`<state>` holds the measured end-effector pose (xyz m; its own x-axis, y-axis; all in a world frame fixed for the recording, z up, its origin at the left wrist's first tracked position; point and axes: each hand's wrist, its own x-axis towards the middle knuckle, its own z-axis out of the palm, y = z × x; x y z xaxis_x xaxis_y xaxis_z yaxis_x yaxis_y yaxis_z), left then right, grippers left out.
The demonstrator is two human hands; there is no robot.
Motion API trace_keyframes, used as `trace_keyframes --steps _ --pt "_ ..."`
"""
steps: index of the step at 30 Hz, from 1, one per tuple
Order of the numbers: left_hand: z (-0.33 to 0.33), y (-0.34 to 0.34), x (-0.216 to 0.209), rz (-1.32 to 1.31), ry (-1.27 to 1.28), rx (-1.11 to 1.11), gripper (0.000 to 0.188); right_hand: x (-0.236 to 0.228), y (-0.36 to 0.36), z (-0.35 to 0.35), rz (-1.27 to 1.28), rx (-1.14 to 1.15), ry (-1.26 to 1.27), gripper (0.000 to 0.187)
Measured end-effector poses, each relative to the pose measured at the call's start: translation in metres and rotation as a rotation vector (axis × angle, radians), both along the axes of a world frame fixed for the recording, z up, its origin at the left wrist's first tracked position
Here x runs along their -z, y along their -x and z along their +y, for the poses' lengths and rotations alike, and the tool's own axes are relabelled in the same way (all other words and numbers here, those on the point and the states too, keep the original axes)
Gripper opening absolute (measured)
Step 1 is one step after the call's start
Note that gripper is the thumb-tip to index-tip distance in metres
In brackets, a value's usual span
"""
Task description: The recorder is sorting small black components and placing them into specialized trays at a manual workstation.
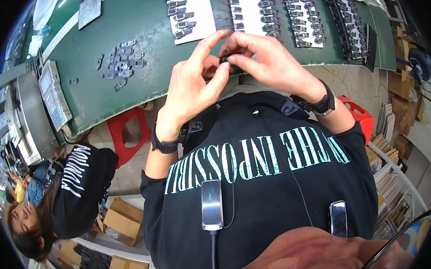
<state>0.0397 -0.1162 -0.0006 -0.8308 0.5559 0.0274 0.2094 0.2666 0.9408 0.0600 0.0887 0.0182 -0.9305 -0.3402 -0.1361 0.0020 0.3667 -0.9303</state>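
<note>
Both of my hands meet over the near edge of the green table, around a small black part (224,59). My right hand (270,63) is closed, with the thumb and curled fingers gripping that part. From the other side, my left hand (191,84) is closed on it with the thumb, while the index finger arches above. The fingers hide most of the part, so its exact kind cannot be made out. A loose pile of small dark plastic pieces (124,61) lies on the table to the left of my hands.
White boards (194,26) with rows of small black wired units line the green table (157,50); a black tray (343,23) stands at right. A keypad device (53,94) and red stools (128,134) are left. Another person (77,190) sits nearby; cardboard boxes (122,219) stand behind.
</note>
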Motion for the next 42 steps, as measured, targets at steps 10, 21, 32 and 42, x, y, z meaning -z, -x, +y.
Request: trace_keyframes --steps 10,21,32,42 --pt "0.003 -0.007 -0.006 -0.041 -0.158 -0.135 0.052 -0.025 0.016 0.012 0.277 0.011 -0.086 0.016" --pt "0.011 -0.011 0.012 -0.236 -0.186 -0.135 0.04 0.04 0.163 0.088 0.325 0.161 -0.455 0.021" --pt "0.007 -0.01 0.016 -0.115 -0.087 -0.126 0.027 0.027 0.135 0.11 0.519 0.239 -0.588 0.02" --pt "0.003 -0.018 0.021 -0.071 -0.092 -0.165 0.022 0.026 0.12 0.104 0.523 0.237 -0.641 0.021"
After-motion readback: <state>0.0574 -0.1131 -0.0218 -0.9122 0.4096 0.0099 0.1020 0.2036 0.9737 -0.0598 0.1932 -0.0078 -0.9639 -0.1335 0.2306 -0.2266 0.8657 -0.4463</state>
